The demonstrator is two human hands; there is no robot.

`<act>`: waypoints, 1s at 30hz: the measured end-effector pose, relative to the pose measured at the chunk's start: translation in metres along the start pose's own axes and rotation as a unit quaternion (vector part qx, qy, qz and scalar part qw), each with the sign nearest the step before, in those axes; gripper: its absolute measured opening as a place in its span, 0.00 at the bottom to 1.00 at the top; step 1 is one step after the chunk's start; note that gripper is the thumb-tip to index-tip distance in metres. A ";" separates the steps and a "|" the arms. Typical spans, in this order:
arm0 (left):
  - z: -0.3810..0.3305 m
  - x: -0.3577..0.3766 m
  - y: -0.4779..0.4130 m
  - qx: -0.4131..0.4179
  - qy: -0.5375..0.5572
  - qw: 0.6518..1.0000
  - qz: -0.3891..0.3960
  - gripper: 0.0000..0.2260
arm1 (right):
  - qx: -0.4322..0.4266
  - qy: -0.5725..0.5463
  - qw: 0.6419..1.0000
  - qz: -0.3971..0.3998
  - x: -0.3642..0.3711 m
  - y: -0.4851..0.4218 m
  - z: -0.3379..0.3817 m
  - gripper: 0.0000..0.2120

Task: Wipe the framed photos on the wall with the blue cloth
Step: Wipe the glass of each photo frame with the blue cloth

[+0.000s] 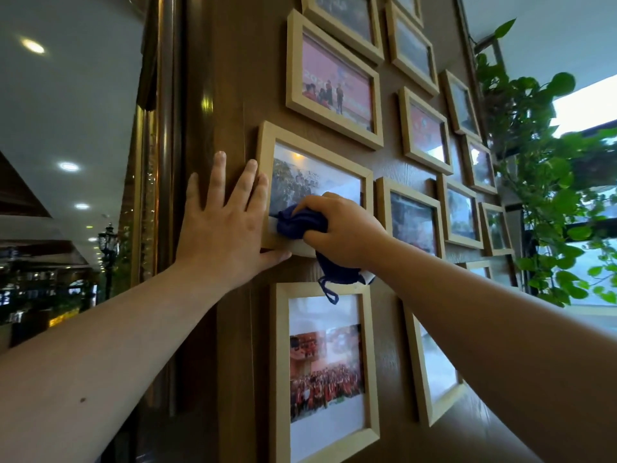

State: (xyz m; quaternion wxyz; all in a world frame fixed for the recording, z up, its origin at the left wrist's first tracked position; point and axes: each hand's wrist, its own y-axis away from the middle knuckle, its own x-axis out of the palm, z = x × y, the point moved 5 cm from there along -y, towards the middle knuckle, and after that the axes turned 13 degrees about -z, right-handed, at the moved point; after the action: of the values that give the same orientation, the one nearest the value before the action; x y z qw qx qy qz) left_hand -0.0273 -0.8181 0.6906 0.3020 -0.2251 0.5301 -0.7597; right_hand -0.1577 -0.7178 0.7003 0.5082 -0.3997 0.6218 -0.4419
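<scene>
Several light wooden framed photos hang on a brown wall point(230, 95). My right hand point(344, 228) is closed around a bunched dark blue cloth point(300, 222) and presses it on the lower left of the glass of the middle-left frame point(315, 155). A tail of the cloth hangs below my wrist over the top of the frame underneath point(320, 372). My left hand point(223, 222) lies flat with fingers spread on the wall, its index finger and thumb touching that frame's left side and bottom edge.
More frames fill the wall above and to the right, such as a pink photo point(334, 81). A green trailing plant point(534, 168) hangs at the right by a bright window. A dark glossy pillar point(167, 128) borders the wall at left.
</scene>
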 end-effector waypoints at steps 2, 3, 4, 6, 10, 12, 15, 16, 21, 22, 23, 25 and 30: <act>-0.005 -0.004 0.000 0.056 -0.007 0.998 -0.021 0.47 | 0.003 0.022 0.999 -0.047 -0.013 0.005 -0.006 0.15; -0.008 -0.006 0.000 0.079 -0.005 0.996 -0.033 0.46 | 0.001 0.034 0.997 -0.065 -0.018 0.007 -0.009 0.16; -0.012 -0.008 -0.001 0.096 0.002 0.994 -0.044 0.45 | 0.001 0.046 0.995 -0.083 -0.025 0.010 -0.014 0.17; -0.020 -0.013 -0.005 0.106 0.020 0.993 -0.046 0.43 | 0.005 0.061 0.992 -0.109 -0.035 0.016 -0.027 0.18; -0.053 -0.015 -0.017 0.121 0.020 0.992 -0.032 0.42 | 0.010 0.080 0.988 -0.135 -0.052 0.030 -0.068 0.20; -0.074 -0.014 -0.025 0.130 0.022 0.991 -0.032 0.42 | 0.011 0.087 0.984 -0.157 -0.062 0.036 -0.093 0.19; -0.114 -0.006 -0.046 0.141 0.031 0.989 -0.032 0.42 | 0.040 0.083 0.980 -0.179 -0.075 0.044 -0.142 0.18; -0.124 -0.001 -0.051 0.144 0.030 0.989 -0.028 0.42 | 0.048 0.090 0.979 -0.176 -0.075 0.047 -0.156 0.18; -0.178 0.034 -0.074 0.149 0.009 0.989 -0.004 0.43 | 0.071 0.129 0.972 -0.186 -0.078 0.049 -0.224 0.20; -0.187 0.043 -0.076 0.149 0.001 0.989 0.003 0.44 | 0.074 0.135 0.969 -0.191 -0.076 0.046 -0.234 0.21; -0.194 0.051 -0.078 0.150 -0.010 0.989 0.008 0.44 | 0.075 0.140 0.968 -0.193 -0.073 0.043 -0.242 0.21; -0.206 0.066 -0.081 0.157 -0.036 0.987 0.020 0.46 | 0.068 0.131 0.970 -0.194 -0.065 0.033 -0.254 0.21; -0.220 0.094 -0.081 0.164 -0.071 0.983 0.049 0.49 | -0.003 0.093 0.981 -0.169 -0.034 0.014 -0.259 0.22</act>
State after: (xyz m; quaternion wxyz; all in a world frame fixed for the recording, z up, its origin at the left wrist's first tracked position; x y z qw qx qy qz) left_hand -0.2584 -0.7159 0.6944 0.4085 -0.1999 0.3861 -0.8025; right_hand -0.4077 -0.6441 0.7202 0.3651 -0.4575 0.5915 -0.5545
